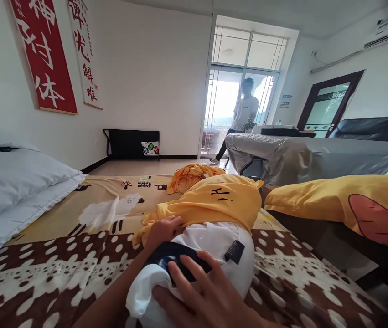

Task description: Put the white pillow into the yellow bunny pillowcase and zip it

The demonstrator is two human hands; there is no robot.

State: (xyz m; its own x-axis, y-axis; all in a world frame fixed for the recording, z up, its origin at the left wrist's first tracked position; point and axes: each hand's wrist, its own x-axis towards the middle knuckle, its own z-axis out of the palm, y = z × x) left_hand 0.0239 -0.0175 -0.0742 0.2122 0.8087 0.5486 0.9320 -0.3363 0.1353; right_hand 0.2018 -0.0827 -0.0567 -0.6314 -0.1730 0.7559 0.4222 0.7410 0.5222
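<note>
A white pillow (200, 234) with a dark panel and a small dark tag (234, 252) lies in front of me on the bed. Its far part is inside a yellow pillowcase (210, 202) with black marks on it. My left hand (164, 231) is at the left side, its fingers curled on the pillowcase's near edge. Over the near end of the pillow, my right hand (204, 291) rests with its fingers spread on the dark panel and white cloth. A crumpled yellow cloth (194, 176) lies just beyond the pillowcase.
A patterned brown and cream blanket (60, 264) covers the bed. White pillows (19, 182) are stacked at left. A yellow pillow with a pink patch (310, 196) lies at right. Beyond are a plastic-covered table (317, 150) and a person (245, 109) by the glass door.
</note>
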